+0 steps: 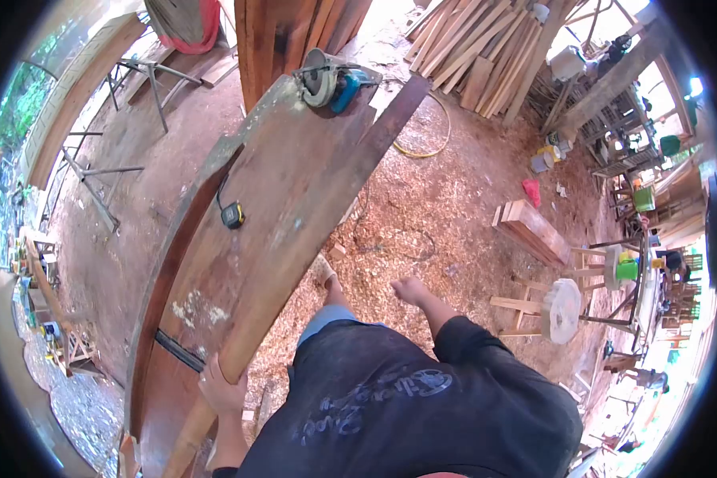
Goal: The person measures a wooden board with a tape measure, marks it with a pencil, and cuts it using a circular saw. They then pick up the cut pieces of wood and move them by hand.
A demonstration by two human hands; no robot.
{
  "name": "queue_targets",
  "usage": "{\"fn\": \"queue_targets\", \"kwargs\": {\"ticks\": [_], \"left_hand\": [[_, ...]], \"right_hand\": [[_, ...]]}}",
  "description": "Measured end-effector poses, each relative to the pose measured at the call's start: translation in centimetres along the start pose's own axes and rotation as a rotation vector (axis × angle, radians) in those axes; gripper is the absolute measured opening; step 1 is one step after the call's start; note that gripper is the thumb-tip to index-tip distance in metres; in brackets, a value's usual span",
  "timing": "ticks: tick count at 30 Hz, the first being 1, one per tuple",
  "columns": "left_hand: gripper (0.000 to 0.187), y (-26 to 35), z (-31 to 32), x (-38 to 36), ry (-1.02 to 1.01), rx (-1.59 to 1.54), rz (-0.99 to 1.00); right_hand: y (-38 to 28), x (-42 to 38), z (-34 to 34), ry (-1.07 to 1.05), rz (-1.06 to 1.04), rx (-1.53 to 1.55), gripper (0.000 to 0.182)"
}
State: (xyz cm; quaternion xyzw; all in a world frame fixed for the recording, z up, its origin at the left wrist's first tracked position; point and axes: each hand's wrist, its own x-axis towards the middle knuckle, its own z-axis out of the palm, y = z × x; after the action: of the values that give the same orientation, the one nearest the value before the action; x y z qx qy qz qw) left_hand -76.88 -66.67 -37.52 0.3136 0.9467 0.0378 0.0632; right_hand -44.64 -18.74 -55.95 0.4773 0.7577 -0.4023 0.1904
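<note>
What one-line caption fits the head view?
Left hand grips a long plank lying on a wide slab with tape measure and circular saw; right hand free.

The left hand is low at the person's left side, with the forearm going down and back toward the body. Its fingers are curled closed in a firm grip, and the back of the hand faces up to the camera. The right arm, in a dark sleeve, is stretched forward and a little bent at the elbow. The right hand is free in the air, loosely closed like a soft fist, holding nothing.
</note>
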Motion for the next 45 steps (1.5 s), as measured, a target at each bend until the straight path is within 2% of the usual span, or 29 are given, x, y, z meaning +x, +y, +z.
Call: {"fn": "queue_targets", "kwargs": {"ticks": [3, 5, 8, 10, 13, 14, 17, 20, 23, 24, 27, 28, 33, 35, 38, 41, 42, 44, 45], "left_hand": [[0.091, 0.3, -0.2, 0.4, -0.092, 0.018, -0.087], [0.094, -0.3, 0.6, 0.3, -0.014, 0.079, -0.015], [0.096, 3.0, -1.6, 2.5, -0.035, 0.032, -0.002], [0.098, 7.1, -3.1, 5.2, -0.036, -0.046, 0.028], [0.099, 13.1, -0.7, 9.7, 0.039, -0.124, 0.111], [0.1, 15.3, -0.6, 11.3, 0.014, -0.119, 0.078], [0.099, 20.2, -0.5, 14.3, -0.113, -0.146, -0.01], [0.097, 21.3, -1.0, 17.0, -0.244, -0.197, -0.102], [0.092, 21.2, -2.7, 18.0, -0.336, -0.271, -0.106], [0.091, 21.0, -3.4, 18.8, -0.344, -0.296, -0.09], [0.086, 20.0, -3.7, 20.5, -0.325, -0.523, -0.164], [0.086, 18.9, -2.7, 21.5, -0.349, -0.523, -0.114], [0.094, 12.9, 4.3, 26.1, -0.498, -0.591, -0.147], [0.097, 12.6, 5.2, 28.9, -0.547, -0.569, -0.168], [0.099, 12.7, 4.8, 30.3, -0.67, -0.621, -0.18], [0.097, 13.2, 3.8, 30.5, -0.657, -0.641, -0.188], [0.096, 12.6, 4.5, 30.6, -0.649, -0.642, -0.179], [0.092, 11.4, 6.7, 30.8, -0.641, -0.647, -0.161], [0.09, 11.8, 6.1, 31.0, -0.699, -0.675, -0.177]], "right_hand": [[-0.4, 8.6, -2.1, 0.128, -0.449, -0.392, 0.05], [-6.4, 11.2, -6.4, 0.016, 0.044, 0.301, 0.05], [-11.0, 16.3, -9.3, 0.031, 0.189, 1.054, 0.049], [-14.1, 17.9, -10.6, 0.025, 0.321, 1.37, 0.047], [-18.9, 19.1, -11.4, -0.015, 0.186, 1.63, 0.052], [-20.8, 18.4, -12.1, -0.036, 0.149, 1.722, 0.051], [-18.5, 21.4, -9.6, -0.202, -0.152, 1.902, 0.054], [-20.1, 20.2, -11.1, -0.175, -0.136, 1.816, 0.061], [-20.3, 19.5, -11.3, -0.093, 0.111, 1.842, 0.071], [-20.3, 18.4, -11.9, -0.038, 0.3, 1.762, 0.072], [-19.1, 16.5, -12.6, -0.079, 0.218, 1.787, 0.084], [-20.2, 14.5, -13.5, -0.039, 0.143, 1.753, 0.085], [-23.0, 11.8, -16.9, -0.041, 0.328, 1.464, 0.071], [-20.7, 14.4, -16.1, -0.143, 0.241, 1.407, 0.07], [-19.6, 16.9, -15.7, -0.105, 0.233, 1.334, 0.066], [-16.8, 21.2, -13.7, -0.12, 0.117, 1.535, 0.076], [-17.2, 20.9, -14.3, -0.181, 0.101, 1.604, 0.07], [-17.0, 21.5, -14.8, -0.152, 0.066, 1.576, 0.065], [-16.9, 21.3, -14.5, -0.139, 0.054, 1.561, 0.063]]}}
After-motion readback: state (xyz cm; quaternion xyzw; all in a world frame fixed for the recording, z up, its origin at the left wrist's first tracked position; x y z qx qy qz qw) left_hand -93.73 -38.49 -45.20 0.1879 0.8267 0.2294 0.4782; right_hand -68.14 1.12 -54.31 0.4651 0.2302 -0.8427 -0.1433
